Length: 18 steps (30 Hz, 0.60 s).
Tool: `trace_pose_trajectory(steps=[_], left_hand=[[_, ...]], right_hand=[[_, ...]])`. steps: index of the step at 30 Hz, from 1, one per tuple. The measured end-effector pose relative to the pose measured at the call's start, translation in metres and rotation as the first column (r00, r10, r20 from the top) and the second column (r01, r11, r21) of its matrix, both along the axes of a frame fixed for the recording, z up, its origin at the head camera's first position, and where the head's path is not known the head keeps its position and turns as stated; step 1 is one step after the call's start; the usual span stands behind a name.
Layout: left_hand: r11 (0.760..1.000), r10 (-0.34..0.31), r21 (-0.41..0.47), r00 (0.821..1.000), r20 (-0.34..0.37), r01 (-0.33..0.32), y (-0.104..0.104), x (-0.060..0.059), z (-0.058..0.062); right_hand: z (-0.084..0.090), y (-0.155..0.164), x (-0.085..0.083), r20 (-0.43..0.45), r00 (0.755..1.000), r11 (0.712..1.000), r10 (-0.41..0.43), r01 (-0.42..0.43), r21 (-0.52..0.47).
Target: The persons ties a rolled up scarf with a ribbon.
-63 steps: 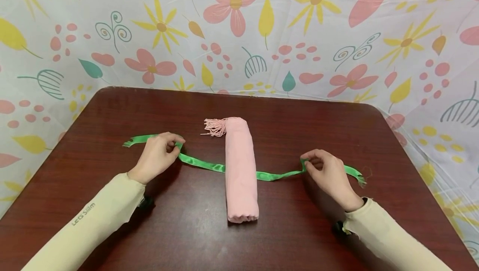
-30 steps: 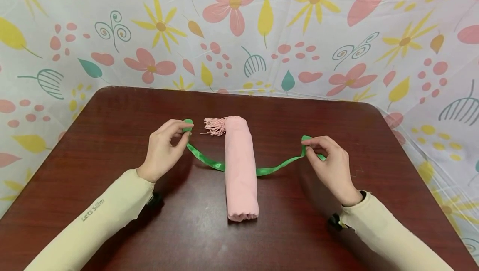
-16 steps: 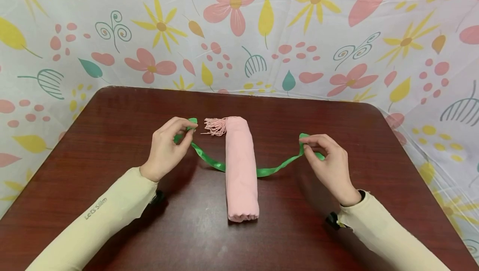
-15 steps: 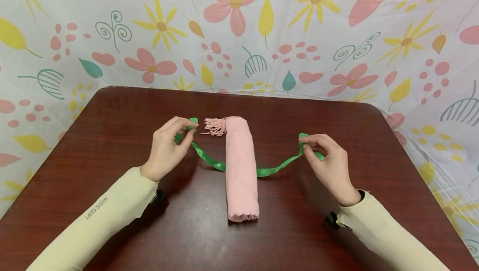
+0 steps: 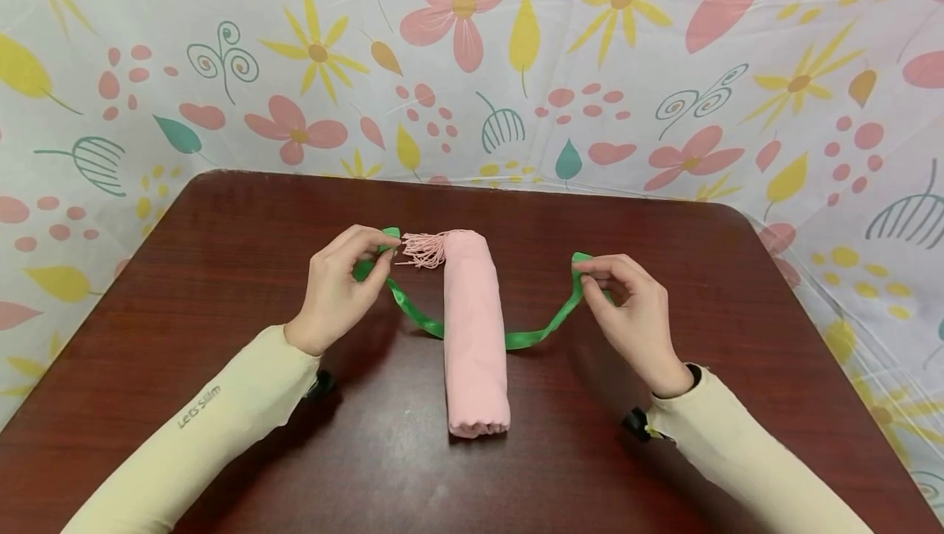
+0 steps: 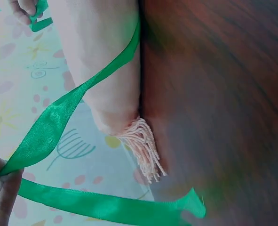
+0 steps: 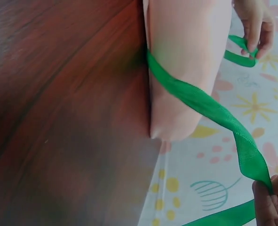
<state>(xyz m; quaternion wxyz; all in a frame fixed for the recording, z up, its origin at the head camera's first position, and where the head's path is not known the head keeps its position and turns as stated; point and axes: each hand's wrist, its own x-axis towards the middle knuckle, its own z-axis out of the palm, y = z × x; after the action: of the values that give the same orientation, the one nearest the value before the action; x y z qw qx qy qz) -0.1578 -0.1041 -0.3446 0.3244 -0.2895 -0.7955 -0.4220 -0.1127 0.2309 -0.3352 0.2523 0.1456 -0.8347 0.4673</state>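
Observation:
A rolled pink cloth (image 5: 475,337), likely a scarf by its tassel fringe (image 5: 424,250), lies lengthwise on the table. Beneath its middle passes a green satin ribbon (image 5: 525,341), both sides lifted. My left hand (image 5: 342,282) pinches the ribbon left of the roll, near the fringe. On the other side my right hand (image 5: 630,309) pinches it between thumb and fingers. In the left wrist view the ribbon (image 6: 49,122) twists up to the fingers, and a loose tail with a frayed end hangs past them. The right wrist view shows the ribbon (image 7: 200,101) rising similarly.
The dark brown wooden table (image 5: 398,485) has rounded far corners. Behind it hangs a white curtain (image 5: 457,108) printed with flowers and leaves. Small black devices (image 5: 636,424) sit under both wrists.
Both hands have lifted the ribbon off the table and moved inward toward the roll, so the ribbon curves up more steeply on each side. The roll has stayed in place.

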Motion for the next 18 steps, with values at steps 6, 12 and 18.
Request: trace_pose_trajectory(steps=[6,12,18], left_hand=[[1.000,-0.020,0.022,1.000,-0.016,0.020,0.005,0.000,0.004],[0.999,-0.034,0.022,0.999,-0.023,0.035,0.011,0.000,0.010],[0.998,-0.049,0.028,0.998,-0.044,0.050,0.018,0.000,0.015]], right_hand=[[0.002,-0.009,-0.002,0.009,1.000,1.000,0.013,-0.013,-0.012],[0.006,-0.020,-0.004,-0.025,0.997,0.996,0.073,-0.074,-0.042],[0.012,-0.031,-0.007,-0.033,0.995,0.993,0.098,-0.100,-0.062]])
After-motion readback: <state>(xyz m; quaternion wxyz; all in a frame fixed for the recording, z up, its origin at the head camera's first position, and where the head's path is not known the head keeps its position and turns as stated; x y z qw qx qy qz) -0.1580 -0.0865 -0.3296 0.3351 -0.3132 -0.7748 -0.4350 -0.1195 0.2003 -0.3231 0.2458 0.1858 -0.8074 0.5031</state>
